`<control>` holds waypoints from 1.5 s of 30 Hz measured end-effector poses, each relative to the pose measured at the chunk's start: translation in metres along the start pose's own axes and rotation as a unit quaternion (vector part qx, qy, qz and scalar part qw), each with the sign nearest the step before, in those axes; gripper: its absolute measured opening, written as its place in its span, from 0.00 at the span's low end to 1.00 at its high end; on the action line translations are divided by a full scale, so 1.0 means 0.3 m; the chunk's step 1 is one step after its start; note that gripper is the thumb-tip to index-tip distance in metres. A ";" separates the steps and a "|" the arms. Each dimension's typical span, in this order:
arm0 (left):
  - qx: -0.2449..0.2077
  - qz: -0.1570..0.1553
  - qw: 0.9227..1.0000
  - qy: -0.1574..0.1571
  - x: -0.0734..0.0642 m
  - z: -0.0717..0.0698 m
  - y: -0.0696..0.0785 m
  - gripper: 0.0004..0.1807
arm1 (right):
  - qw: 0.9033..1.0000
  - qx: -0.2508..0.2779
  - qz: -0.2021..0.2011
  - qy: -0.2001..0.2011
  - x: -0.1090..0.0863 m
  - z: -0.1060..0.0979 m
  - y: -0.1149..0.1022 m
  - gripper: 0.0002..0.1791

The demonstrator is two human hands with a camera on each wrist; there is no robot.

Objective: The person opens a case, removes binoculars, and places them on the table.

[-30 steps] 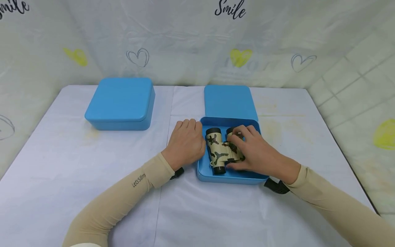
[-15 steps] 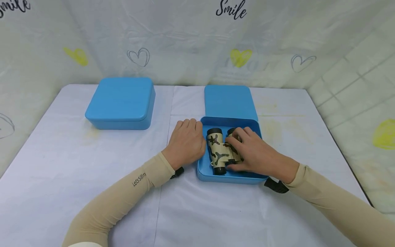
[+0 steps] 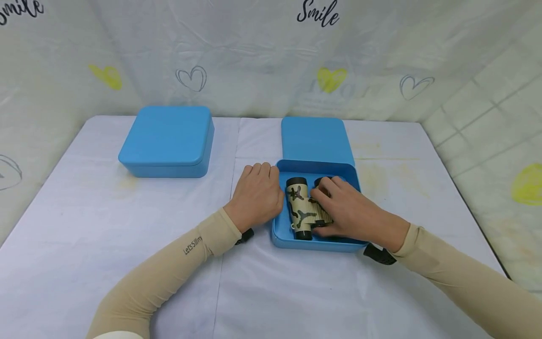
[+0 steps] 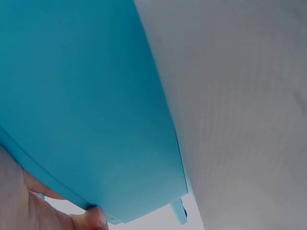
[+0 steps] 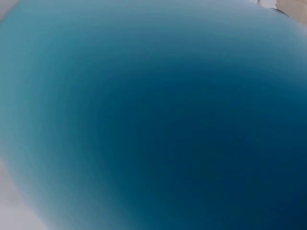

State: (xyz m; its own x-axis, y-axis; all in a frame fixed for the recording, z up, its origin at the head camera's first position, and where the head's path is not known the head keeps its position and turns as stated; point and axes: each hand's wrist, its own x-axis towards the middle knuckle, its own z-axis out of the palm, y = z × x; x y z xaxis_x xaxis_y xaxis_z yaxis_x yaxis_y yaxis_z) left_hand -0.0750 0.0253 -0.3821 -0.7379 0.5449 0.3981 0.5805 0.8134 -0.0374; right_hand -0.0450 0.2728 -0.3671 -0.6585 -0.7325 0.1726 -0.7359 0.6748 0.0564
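Note:
Camouflage-patterned binoculars [image 3: 300, 207] lie inside an open blue box [image 3: 320, 244], with the black ends of one barrel plainly showing. Reaching in from the right, my right hand [image 3: 345, 207] grips their right barrel, its fingers over the far end and its thumb near the close end. Much of that barrel is hidden under the hand. My left hand [image 3: 256, 193] holds the left wall of the box, with the fingers curled at the rim. In the left wrist view, the thumb [image 4: 96, 218] is at the edge of the box [image 4: 91, 105]. Blurred blue fills the right wrist view.
The lid [image 3: 317, 139] of the open box lies folded back behind it. A second blue box [image 3: 167, 139], closed, stands at the back left of the white-covered table [image 3: 169, 263]. A printed curtain [image 3: 254, 52] hangs behind the table.
The binoculars have shifted slightly to the right inside the box, with the right hand on them. Its fingers have curled in a little more. The left hand stays on the box wall.

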 end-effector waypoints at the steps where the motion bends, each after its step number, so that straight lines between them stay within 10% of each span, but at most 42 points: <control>1: -0.001 -0.001 1.000 -0.003 0.000 0.000 0.000 0.11 | 1.000 -0.003 -0.003 0.002 0.000 0.000 0.000 0.41; 45: 0.005 0.002 1.000 0.025 -0.005 -0.002 0.003 0.10 | 0.992 -0.103 -0.025 -0.066 0.034 -0.034 -0.060 0.45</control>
State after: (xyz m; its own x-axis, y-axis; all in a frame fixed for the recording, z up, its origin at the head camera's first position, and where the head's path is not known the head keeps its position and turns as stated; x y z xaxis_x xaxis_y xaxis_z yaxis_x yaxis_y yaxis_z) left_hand -0.0731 0.0253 -0.3823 -0.7178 0.5371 0.4431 0.5794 0.8137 -0.0478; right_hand -0.0368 0.2542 -0.3563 -0.6469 -0.7618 0.0341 -0.7292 0.6311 0.2643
